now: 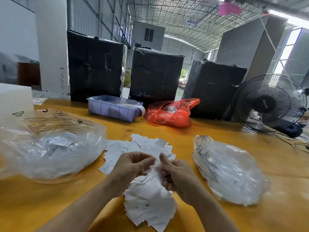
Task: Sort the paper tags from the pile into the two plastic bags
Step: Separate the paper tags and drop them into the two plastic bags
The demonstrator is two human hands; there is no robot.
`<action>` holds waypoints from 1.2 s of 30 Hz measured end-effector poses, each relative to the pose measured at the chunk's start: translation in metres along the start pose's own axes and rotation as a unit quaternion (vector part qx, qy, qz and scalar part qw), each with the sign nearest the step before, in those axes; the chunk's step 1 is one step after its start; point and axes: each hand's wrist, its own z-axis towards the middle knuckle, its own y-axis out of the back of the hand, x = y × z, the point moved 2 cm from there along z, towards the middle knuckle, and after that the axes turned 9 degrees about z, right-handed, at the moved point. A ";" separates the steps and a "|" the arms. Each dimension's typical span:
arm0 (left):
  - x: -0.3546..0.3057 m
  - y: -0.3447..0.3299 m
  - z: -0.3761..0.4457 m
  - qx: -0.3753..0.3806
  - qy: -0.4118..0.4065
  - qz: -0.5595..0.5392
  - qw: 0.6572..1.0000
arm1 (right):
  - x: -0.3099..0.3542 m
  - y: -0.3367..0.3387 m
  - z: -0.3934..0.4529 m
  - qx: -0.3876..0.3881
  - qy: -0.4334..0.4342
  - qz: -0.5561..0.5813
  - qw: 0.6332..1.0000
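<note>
Three black bales (155, 76) back the yellow table (242, 164); both hands' grips are too blurred to tell.

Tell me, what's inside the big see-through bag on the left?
The clear bag on the left holds white paper tags, jumbled together. The crinkled plastic blurs them, so their print and how many lie underneath cannot be seen.

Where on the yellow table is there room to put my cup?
Bare yellow table lies between the red plastic bag and the right clear plastic bag, and at the near left corner. The middle is crowded with white paper tags.
</note>
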 end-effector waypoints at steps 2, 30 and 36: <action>0.000 0.001 0.001 -0.033 -0.001 0.034 0.999 | 0.001 0.002 0.002 0.005 -0.015 0.024 1.000; -0.002 -0.002 -0.002 -0.006 -0.014 0.076 0.997 | 0.009 0.006 -0.001 0.008 0.090 -0.028 0.996; -0.004 -0.002 -0.001 -0.023 -0.019 0.070 0.997 | 0.008 0.008 -0.001 0.019 0.068 -0.036 0.997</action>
